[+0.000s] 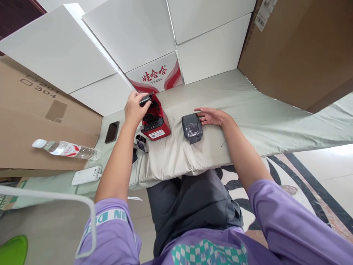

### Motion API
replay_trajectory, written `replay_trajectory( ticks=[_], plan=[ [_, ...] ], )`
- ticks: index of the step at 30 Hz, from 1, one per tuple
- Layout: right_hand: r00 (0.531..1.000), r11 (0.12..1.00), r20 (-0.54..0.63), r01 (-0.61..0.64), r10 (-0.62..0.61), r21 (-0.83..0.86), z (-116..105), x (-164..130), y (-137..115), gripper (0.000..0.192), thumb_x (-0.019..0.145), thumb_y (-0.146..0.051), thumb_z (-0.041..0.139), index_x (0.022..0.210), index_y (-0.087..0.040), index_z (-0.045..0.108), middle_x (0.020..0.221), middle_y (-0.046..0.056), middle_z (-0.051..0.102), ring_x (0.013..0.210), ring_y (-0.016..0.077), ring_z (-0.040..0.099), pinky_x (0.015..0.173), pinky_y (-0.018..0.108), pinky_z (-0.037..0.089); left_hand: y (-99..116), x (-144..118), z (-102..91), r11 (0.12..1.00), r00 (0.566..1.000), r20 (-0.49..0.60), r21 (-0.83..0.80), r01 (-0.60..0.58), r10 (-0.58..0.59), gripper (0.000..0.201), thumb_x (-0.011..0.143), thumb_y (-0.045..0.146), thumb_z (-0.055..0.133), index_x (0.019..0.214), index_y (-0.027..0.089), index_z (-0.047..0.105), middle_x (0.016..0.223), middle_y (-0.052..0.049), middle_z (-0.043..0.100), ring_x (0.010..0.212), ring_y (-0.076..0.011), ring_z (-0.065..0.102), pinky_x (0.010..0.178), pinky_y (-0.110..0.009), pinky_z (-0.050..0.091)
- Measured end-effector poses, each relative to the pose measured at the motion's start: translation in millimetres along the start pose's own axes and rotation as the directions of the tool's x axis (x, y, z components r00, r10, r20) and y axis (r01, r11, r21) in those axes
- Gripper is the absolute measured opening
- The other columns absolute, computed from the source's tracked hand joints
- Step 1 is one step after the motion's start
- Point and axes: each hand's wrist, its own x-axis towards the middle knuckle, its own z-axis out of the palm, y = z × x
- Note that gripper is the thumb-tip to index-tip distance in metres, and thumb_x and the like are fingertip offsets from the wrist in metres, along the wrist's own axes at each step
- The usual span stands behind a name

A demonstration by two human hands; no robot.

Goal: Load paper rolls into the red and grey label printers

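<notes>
Two hands (135,108) (211,116), glossy red boxy device (154,119)

Red printer (154,123), purple sleeves (289,224)

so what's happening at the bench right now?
A seated person works over a cloth-covered table. The left hand grips a small black part at the open top of a red device. The right hand lies flat on the cloth, touching a dark grey unit. A phone and water bottle lie at the left.
</notes>
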Motion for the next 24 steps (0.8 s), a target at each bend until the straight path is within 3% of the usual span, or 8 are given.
replay_trajectory(
  ticks=[2, 4, 10, 16, 18, 20, 22, 24],
  plan=[
    [1.000, 1.000, 0.005, 0.002, -0.002, -0.001, 0.5, -0.5, -0.2, 0.028, 0.101, -0.028, 0.068, 0.127, -0.019, 0.065, 0.111, 0.009, 0.072, 0.077, 0.0158, 0.068, 0.067, 0.029, 0.063, 6.2, 6.2, 0.0, 0.996, 0.994, 0.102, 0.067, -0.056, 0.050, 0.021, 0.084, 0.027, 0.077, 0.105, 0.024, 0.079, 0.113, -0.009, 0.063, 0.117, -0.0319, 0.062, 0.095, -0.039, 0.052],
    [1.000, 1.000, 0.009, 0.002, -0.002, 0.004, 0.6, -0.6, -0.3, 0.029, 0.099, -0.029, 0.071, 0.126, -0.019, 0.065, 0.110, 0.009, 0.072, 0.077, 0.0160, 0.067, 0.067, 0.030, 0.063, 7.6, 10.4, 0.5, 0.993, 0.990, 0.135, 0.102, -0.063, 0.049, 0.019, 0.083, 0.025, 0.077, 0.101, 0.025, 0.081, 0.109, -0.008, 0.064, 0.115, -0.0325, 0.062, 0.093, -0.039, 0.052],
    [1.000, 1.000, 0.015, -0.001, 0.001, 0.009, -0.1, 0.6, -0.2, 0.029, 0.098, -0.030, 0.073, 0.124, -0.020, 0.065, 0.108, 0.008, 0.072, 0.076, 0.0158, 0.066, 0.066, 0.030, 0.064, 5.0, 10.4, -0.3, 0.997, 0.990, 0.141, 0.074, -0.030, 0.019, 0.019, 0.085, 0.024, 0.072, 0.101, 0.024, 0.084, 0.113, -0.007, 0.068, 0.097, -0.0255, 0.066, 0.094, -0.038, 0.052],
    [1.000, 1.000, 0.016, -0.002, 0.002, 0.006, -2.4, 3.4, 1.2, 0.030, 0.099, -0.029, 0.071, 0.126, -0.020, 0.064, 0.109, 0.008, 0.071, 0.076, 0.0150, 0.067, 0.066, 0.029, 0.064, 10.9, -2.9, -12.9, 0.999, 0.993, 0.110, -0.006, -0.047, 0.047, 0.019, 0.089, 0.026, 0.069, 0.099, 0.023, 0.084, 0.111, -0.008, 0.074, 0.099, -0.0246, 0.069, 0.099, -0.037, 0.053],
    [1.000, 1.000, 0.021, -0.006, 0.006, 0.007, -4.4, 5.5, 2.2, 0.030, 0.099, -0.030, 0.071, 0.126, -0.020, 0.064, 0.111, 0.008, 0.071, 0.076, 0.0153, 0.067, 0.065, 0.029, 0.065, 11.2, -8.3, -20.4, 1.000, 0.998, 0.058, -0.024, -0.005, 0.006, 0.020, 0.090, 0.025, 0.067, 0.100, 0.022, 0.084, 0.104, -0.008, 0.076, 0.094, -0.0243, 0.070, 0.098, -0.038, 0.054],
    [1.000, 1.000, 0.025, -0.007, 0.006, 0.009, -5.9, 6.9, 2.8, 0.030, 0.098, -0.031, 0.072, 0.125, -0.021, 0.064, 0.113, 0.009, 0.071, 0.076, 0.0155, 0.068, 0.065, 0.030, 0.065, 9.5, -11.8, -26.8, 0.993, 0.988, 0.113, -0.040, 0.113, -0.108, 0.018, 0.087, 0.024, 0.069, 0.095, 0.021, 0.085, 0.092, -0.007, 0.077, 0.085, -0.0239, 0.070, 0.091, -0.038, 0.056],
    [1.000, 1.000, 0.029, -0.008, 0.007, 0.011, -6.3, 6.9, 2.6, 0.029, 0.098, -0.030, 0.073, 0.124, -0.022, 0.065, 0.111, 0.008, 0.072, 0.076, 0.0152, 0.067, 0.065, 0.029, 0.065, 5.9, -12.7, -29.0, 0.953, 0.908, 0.322, -0.045, 0.299, -0.270, 0.014, 0.083, 0.021, 0.071, 0.088, 0.019, 0.084, 0.083, -0.007, 0.076, 0.071, -0.0222, 0.069, 0.078, -0.037, 0.058],
    [1.000, 1.000, 0.029, -0.009, 0.008, 0.015, -5.5, 5.8, 1.9, 0.028, 0.098, -0.029, 0.072, 0.124, -0.021, 0.065, 0.108, 0.007, 0.072, 0.074, 0.0148, 0.067, 0.064, 0.029, 0.065, 0.9, -11.4, -26.1, 0.888, 0.763, 0.521, -0.023, 0.460, -0.382, 0.016, 0.077, 0.016, 0.070, 0.084, 0.019, 0.084, 0.079, -0.007, 0.075, 0.060, -0.0201, 0.066, 0.064, -0.034, 0.056]
  ],
)
